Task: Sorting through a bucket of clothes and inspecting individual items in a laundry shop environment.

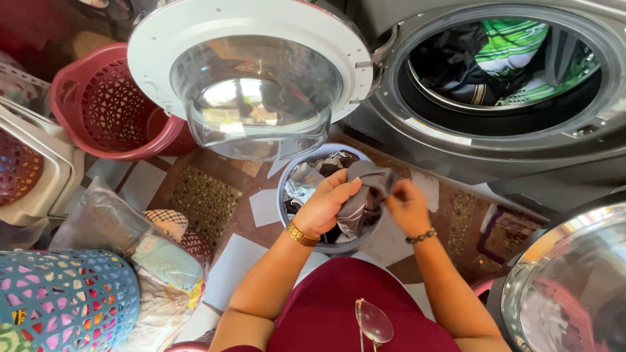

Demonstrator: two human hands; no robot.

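My left hand and my right hand both grip a grey garment, stretched between them above a round pale bucket filled with dark and light clothes. A gold watch sits on my left wrist, a dark bead bracelet on my right. Straight ahead the grey front-loading washer drum stands open, with green-and-white striped and dark clothes inside. Its white round door with a glass bowl is swung open to the left, above the bucket.
A red plastic laundry basket stands at upper left. A blue lattice basket and a bagged pile of laundry lie at lower left. A second machine's open glass door is at lower right. Patterned tiled floor lies between.
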